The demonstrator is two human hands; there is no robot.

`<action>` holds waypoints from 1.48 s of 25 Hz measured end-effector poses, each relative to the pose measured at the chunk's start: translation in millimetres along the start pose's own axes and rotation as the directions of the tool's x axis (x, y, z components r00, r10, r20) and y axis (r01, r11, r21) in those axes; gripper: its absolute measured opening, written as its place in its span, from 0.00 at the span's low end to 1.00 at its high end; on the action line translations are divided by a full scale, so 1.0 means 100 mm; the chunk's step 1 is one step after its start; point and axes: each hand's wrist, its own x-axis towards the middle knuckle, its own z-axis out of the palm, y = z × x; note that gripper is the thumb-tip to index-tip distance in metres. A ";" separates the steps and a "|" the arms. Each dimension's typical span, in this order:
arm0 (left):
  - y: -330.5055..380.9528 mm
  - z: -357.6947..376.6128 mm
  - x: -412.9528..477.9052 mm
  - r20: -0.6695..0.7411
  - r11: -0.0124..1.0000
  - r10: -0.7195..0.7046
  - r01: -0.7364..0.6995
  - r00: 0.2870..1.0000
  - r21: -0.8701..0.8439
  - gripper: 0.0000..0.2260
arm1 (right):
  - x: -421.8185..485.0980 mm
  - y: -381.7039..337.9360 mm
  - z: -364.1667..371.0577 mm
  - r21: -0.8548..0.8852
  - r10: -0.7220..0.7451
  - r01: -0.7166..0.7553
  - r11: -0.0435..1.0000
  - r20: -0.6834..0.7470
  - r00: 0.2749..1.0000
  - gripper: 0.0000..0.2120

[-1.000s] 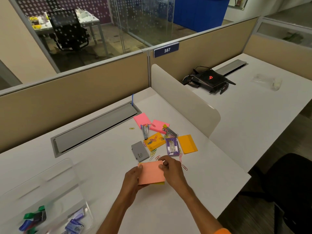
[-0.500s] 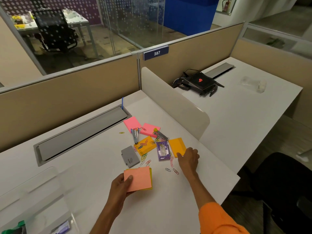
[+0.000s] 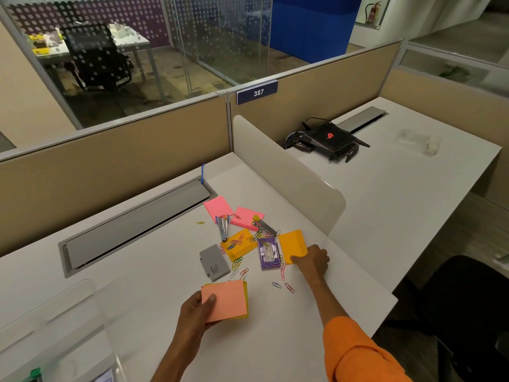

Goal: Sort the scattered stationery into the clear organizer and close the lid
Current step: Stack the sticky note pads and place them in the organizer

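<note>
Around right hand (image 3: 314, 260): purple staple box (image 3: 267, 253) just left of it; loose paper clips (image 3: 283, 271) beside the wrist; grey box (image 3: 214, 262) further left
Right hand: curled fingers and thumb clamp the near edge of the orange pad (image 3: 293, 244)
Left hand (image 3: 197, 312): grips the salmon pad stack (image 3: 225, 299), thumb on top
Clear organizer (image 3: 55, 334): well left of the left hand; partly out of view

cam: head, single wide-angle view | from: person's head, above table (image 3: 261, 340) near edge | faces: forward and down, toward partition (image 3: 110, 166) | range: close, left hand (image 3: 197, 312) and right hand (image 3: 312, 260) low in frame
</note>
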 end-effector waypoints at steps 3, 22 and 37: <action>-0.02 -0.01 0.01 0.000 1.000 -0.022 0.022 1.000 -0.013 0.12 | -0.06 -0.01 -0.03 0.209 -0.055 0.061 0.976 -0.037 0.998 0.15; 0.11 0.02 -0.15 -0.032 0.977 -0.099 0.092 0.995 -0.191 0.15 | -1.43 -0.41 0.30 0.325 -0.547 0.452 0.831 0.326 0.771 0.13; 0.12 -0.54 -0.44 -0.060 0.982 0.184 -0.186 0.981 -0.032 0.21 | -1.96 -0.75 0.57 -0.055 -0.628 0.746 0.664 0.500 0.596 0.53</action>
